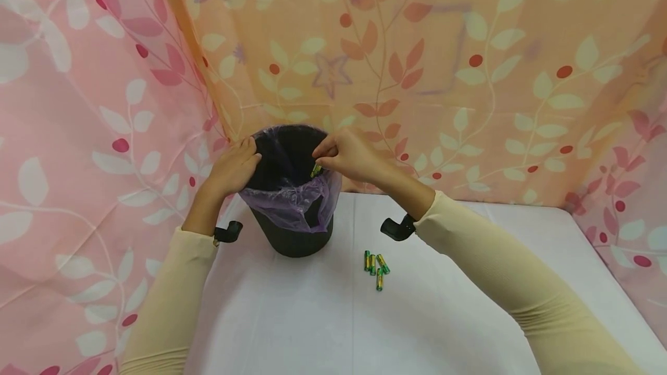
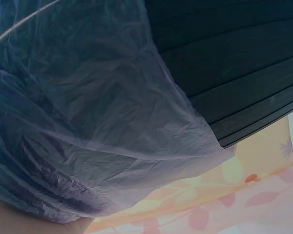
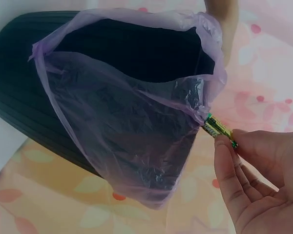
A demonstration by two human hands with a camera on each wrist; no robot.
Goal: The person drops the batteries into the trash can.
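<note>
A green-and-yellow battery (image 3: 217,127) is pinched between thumb and fingers of the right hand (image 1: 350,156), the nearer of the two, over the right side of the bin (image 1: 297,245). It is held by one end; its long axis is slanted down from the fingertips towards the bin's mouth. Just beside its free end is the gathered edge of the purple bag (image 1: 292,207), folded over the bin's rim; whether the two are touching cannot be told. The left side of the bin's rim is gripped by the left hand (image 1: 234,168). Farther off, in front of the bin and to its right, four loose batteries (image 1: 372,265) are clustered on the white bench (image 1: 443,311). Behind the bin, patterned cloth (image 1: 417,74) is hung.
</note>
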